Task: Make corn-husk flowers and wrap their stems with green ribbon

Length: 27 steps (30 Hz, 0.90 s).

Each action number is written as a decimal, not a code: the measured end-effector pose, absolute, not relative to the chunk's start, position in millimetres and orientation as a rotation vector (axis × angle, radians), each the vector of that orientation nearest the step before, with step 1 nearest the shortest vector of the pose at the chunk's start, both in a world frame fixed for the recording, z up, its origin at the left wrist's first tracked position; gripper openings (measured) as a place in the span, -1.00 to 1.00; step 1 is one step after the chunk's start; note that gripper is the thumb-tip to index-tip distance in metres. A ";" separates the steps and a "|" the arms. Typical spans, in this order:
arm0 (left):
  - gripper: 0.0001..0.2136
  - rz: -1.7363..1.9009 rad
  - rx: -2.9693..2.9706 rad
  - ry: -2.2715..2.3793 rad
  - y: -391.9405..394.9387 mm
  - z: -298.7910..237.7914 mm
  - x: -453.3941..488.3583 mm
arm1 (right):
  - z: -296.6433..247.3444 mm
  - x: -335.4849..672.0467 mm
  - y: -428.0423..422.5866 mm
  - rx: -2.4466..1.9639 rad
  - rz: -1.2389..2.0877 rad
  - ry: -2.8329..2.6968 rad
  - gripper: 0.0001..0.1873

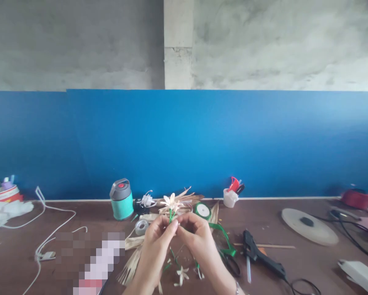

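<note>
A cream-coloured artificial flower (pixel 171 202) with a green-wrapped stem (pixel 171 216) stands upright above the table. My left hand (pixel 159 237) pinches that stem just below the petals. My right hand (pixel 196 235) is closed too, its thumb and forefinger tips meeting the left ones; what lies between them is hidden. Behind the hands is a roll of green ribbon (pixel 203 210), and a loose strip of green ribbon (pixel 226 239) lies right of the right wrist. Dried husk strips (pixel 134 256) spread beside the left forearm. Between the forearms lies a smaller pale flower (pixel 182 275).
Right of my hands lie a black glue gun (pixel 264 256), a thin stick (pixel 279 246) and dark scissors handles (pixel 233 265). A teal container (pixel 121 206), a tape roll (pixel 141 227) and a white cup (pixel 230 199) stand behind. White cables (pixel 44 241) trail left; a round lid (pixel 321 233) lies right.
</note>
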<state>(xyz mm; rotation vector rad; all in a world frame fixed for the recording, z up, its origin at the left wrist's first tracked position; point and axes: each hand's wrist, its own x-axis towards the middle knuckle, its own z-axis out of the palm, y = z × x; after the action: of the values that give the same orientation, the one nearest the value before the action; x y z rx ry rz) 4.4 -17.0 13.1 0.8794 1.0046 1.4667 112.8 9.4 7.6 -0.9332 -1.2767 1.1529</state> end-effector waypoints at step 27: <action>-0.64 1.421 0.503 0.851 -14.1 12.1 1.4 | 12.5 114.3 8.9 -0.785 1.359 -1.205 -0.74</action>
<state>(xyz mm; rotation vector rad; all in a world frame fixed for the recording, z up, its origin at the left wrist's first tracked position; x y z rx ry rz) 1.4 -14.1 12.1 0.5033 0.8505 1.4213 114.3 8.9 12.5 -0.7850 -1.2054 1.3594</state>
